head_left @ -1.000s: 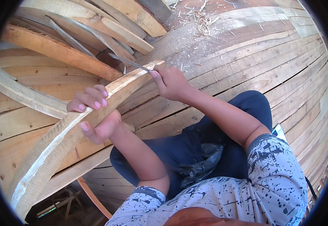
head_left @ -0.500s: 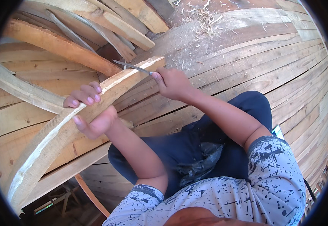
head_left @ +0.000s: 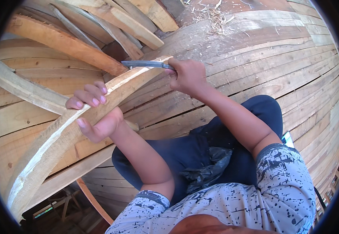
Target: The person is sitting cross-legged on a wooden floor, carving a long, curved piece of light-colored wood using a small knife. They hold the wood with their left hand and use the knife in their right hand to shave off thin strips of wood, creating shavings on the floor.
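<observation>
A long curved wooden beam (head_left: 56, 146) runs from the lower left up to the middle. A pale, whitish strip follows its upper edge. My left hand (head_left: 97, 111) is wrapped round the beam near its middle, fingers over the far side and thumb on the near side. In my right hand (head_left: 189, 77) is a knife (head_left: 144, 64), its handle mostly hidden by the closed fingers. The blade points left and lies over the pale strip close to the beam's upper end; whether it touches the wood I cannot tell.
Planks (head_left: 115, 23) and a thick orange-brown board (head_left: 64, 43) lean at the upper left. Wood shavings (head_left: 216, 19) lie at the top on the curved plank floor (head_left: 255, 70). A dark plastic bag (head_left: 208, 167) rests on my lap. A dark gap (head_left: 64, 210) opens at the lower left.
My right hand with the knife has moved slightly right and up, and the blade has turned to show its broad side. My left hand keeps its hold on the beam.
</observation>
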Available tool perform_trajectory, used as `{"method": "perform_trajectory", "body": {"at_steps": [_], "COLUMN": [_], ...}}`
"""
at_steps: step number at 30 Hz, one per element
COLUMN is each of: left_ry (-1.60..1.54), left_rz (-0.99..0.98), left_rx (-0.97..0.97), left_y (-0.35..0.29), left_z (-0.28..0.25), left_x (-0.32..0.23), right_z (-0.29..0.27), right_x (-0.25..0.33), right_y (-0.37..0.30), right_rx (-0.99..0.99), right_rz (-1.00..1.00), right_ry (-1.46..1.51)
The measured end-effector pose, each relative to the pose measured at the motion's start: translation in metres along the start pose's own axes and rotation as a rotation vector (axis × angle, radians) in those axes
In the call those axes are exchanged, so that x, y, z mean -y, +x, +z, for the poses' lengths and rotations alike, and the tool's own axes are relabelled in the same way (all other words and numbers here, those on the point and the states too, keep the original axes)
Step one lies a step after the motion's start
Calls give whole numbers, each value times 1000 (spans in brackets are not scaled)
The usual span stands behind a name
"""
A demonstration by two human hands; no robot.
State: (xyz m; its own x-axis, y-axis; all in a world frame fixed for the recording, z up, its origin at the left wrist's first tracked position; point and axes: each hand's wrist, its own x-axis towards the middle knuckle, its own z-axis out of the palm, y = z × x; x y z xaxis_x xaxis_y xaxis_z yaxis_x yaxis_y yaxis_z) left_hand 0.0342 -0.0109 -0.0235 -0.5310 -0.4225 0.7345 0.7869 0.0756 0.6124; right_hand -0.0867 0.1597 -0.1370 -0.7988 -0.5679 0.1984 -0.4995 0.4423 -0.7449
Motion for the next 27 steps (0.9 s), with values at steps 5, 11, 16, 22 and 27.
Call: {"method": "perform_trajectory", "body": {"at_steps": [5,11,16,22,27], "left_ry": [22,6,38,22,30], "left_rz": [3,-7,-14,-18,-32], "left_rx": [3,132,171,170,191], "left_y": [1,2,-1,0,0], "left_z": [2,15,23,26,30], "left_x": [2,2,1,3,4], "right_z": [-7,-2,-20,-16,-8], "right_x": [-32,-11,27,29,24], "right_y": [22,17,-3,-6,-8], "right_rx": [40,215,146,280,221], "right_rz": [186,91,-35,102,154], "right_ry": [98,355,394,258,312]}}
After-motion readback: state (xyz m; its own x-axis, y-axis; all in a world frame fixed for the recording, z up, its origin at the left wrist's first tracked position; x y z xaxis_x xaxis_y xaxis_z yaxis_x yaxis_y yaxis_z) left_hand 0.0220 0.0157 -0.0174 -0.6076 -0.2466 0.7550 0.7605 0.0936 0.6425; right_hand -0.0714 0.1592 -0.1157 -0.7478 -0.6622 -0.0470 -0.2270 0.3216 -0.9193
